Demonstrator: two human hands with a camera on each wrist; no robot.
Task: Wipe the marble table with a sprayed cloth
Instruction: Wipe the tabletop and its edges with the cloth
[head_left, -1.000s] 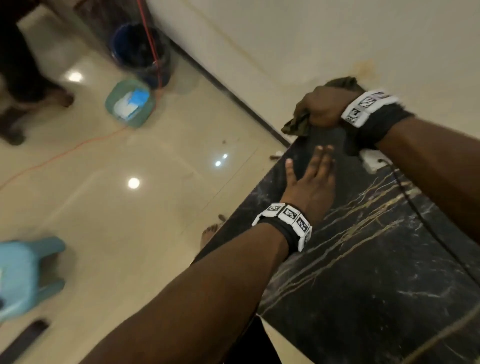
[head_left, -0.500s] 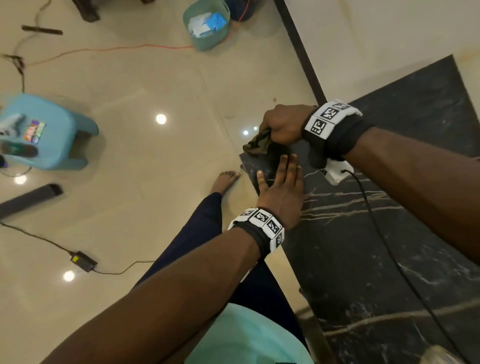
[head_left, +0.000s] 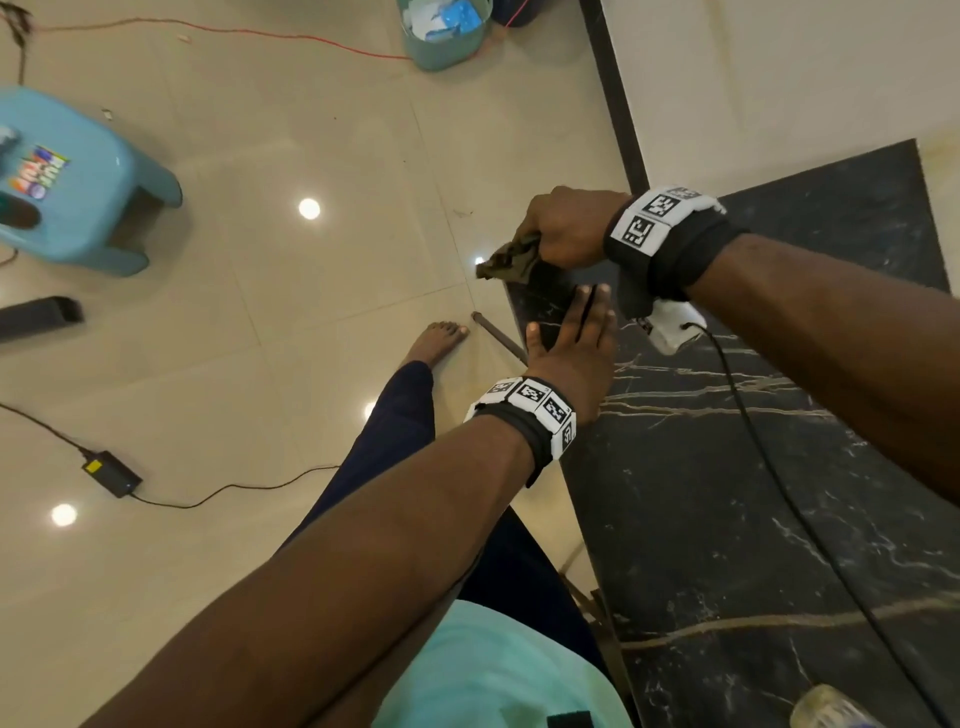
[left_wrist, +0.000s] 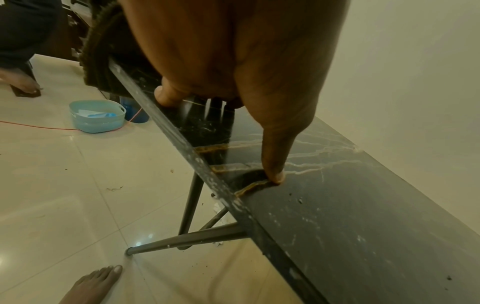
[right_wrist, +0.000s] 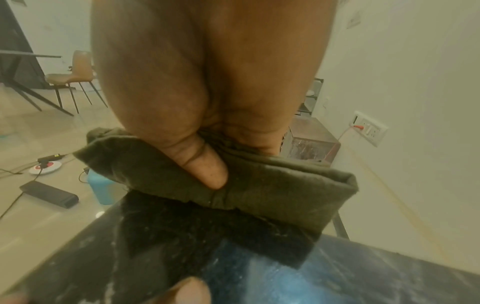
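Olive-green cloth sits bunched at the far left corner of the black marble counter, partly hanging past its edge. The right hand is curled around it, thumb pressing into the fabric. Just nearer, the left hand lies flat on the counter, fingers straight and together. A teal tub stands on the floor beyond.
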